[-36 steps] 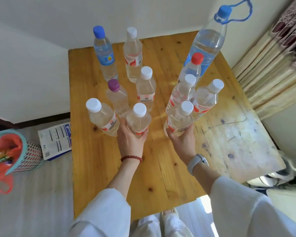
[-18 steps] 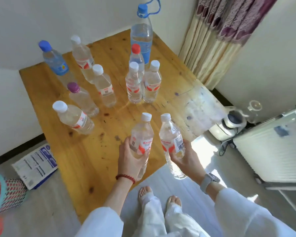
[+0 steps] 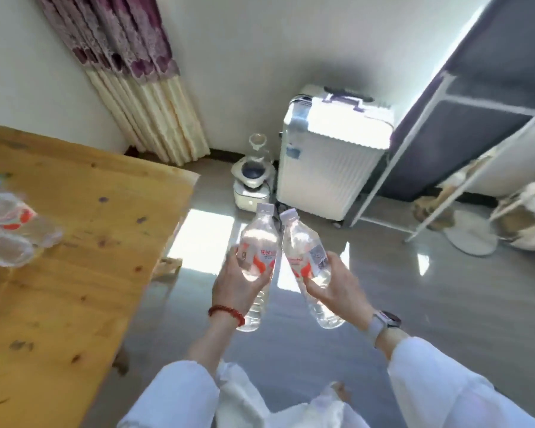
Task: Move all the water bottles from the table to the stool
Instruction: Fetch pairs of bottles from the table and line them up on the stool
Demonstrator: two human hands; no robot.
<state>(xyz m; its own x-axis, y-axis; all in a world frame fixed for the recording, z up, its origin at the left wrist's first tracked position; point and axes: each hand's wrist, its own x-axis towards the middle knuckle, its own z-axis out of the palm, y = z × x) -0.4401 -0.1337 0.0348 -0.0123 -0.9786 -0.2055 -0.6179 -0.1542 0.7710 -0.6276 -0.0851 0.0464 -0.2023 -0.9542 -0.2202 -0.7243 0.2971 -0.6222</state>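
My left hand (image 3: 233, 288) grips a clear water bottle (image 3: 258, 242) with a white cap and a red-and-white label. My right hand (image 3: 337, 288) grips a second bottle (image 3: 303, 251) of the same kind. Both bottles are held over the grey floor, caps pointing away from me and nearly touching. The wooden table (image 3: 74, 257) lies to my left. On its far left edge a few blurred bottles (image 3: 10, 230) remain, partly cut off by the frame. No stool shows in view.
A white ribbed suitcase (image 3: 331, 162) stands ahead by the wall, with a small white appliance (image 3: 252, 183) to its left. A dark wardrobe with a white frame (image 3: 464, 125) is on the right, bags and a fan base at its foot. Curtains (image 3: 142, 97) hang behind the table.
Both hands lifted a bottle each off the table and carried them to the right. The view swung right, so the table and the other bottles slid to the left edge.
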